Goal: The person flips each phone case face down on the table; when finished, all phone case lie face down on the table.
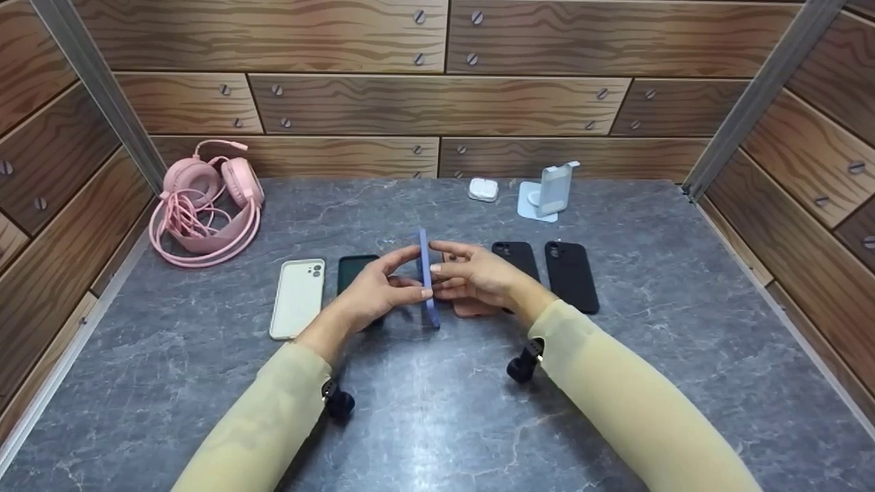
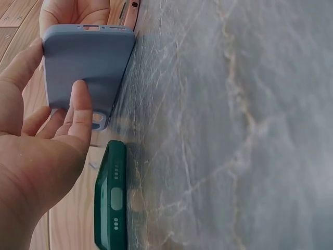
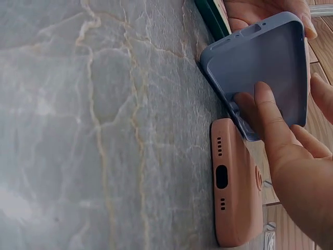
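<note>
Blue phone case (image 2: 89,62) probably light, flexible | best hold: long sides | left hand (image 1: 372,292) pinches it; right hand (image 1: 482,273) fingers spread, pinching I cannot tell

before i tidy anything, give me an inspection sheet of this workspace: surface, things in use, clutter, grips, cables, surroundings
Surface: grey veined table, bright glare toward the front
Job's things: blue phone case, held on edge; white case, green case, pink case and two black cases lying down
Clutter: pink headset, small white box, white stand, toward the back
Grips: left grip pinches the blue phone case; right grip at its hollow side
Cables: pink cord looped at the headset
Surroundings: wood-patterned walls, metal posts
</note>
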`<state>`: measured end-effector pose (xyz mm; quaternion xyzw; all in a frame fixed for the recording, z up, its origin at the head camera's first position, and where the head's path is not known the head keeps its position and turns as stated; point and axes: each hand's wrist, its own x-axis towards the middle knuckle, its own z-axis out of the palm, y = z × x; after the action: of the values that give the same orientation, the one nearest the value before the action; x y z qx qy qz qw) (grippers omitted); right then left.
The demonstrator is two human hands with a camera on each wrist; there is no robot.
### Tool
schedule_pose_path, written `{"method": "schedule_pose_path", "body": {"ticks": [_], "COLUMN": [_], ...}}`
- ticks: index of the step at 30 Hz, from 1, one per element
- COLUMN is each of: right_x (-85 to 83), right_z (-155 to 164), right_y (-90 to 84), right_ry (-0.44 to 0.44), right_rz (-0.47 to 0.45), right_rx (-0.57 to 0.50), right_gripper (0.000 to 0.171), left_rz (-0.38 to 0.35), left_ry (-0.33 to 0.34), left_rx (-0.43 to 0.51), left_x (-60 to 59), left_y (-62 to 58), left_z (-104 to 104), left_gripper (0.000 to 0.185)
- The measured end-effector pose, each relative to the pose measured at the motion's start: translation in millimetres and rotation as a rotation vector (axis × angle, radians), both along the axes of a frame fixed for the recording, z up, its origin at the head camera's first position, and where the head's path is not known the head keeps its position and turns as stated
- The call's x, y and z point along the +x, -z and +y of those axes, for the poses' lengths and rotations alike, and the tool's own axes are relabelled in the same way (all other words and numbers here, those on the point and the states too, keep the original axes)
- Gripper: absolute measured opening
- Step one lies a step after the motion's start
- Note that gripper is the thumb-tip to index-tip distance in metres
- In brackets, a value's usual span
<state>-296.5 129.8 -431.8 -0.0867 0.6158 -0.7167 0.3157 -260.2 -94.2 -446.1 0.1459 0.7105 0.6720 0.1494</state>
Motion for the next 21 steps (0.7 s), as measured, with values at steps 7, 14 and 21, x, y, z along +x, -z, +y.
{"method": "schedule_pose_path", "body": {"ticks": [7,14,21], "right_x": [-0.7,0.5,0.3], "right_z": [-0.2,0.1,0.3], "right_y": [1.0,0.0,-0.3], "right_ry": [0.003,-0.003,-0.003], "right_rz": [-0.009,-0.009,-0.014], "right_rx": [-0.027,-0.035,-0.023], "right_gripper": [0.07,0.065,0.067], "left_rz": [0.013,0.003,-0.009], "left_ry": [0.029,0.036,0.038], "left_rx": [-0.008,-0.02,-0.03], "left_x": [0.1,-0.7,-0.7], "left_y": [-0.1,-0.3,0.1], "left_z": [3.2,5.7,6.4], "left_gripper": [0.08,0.08,0.081]}}
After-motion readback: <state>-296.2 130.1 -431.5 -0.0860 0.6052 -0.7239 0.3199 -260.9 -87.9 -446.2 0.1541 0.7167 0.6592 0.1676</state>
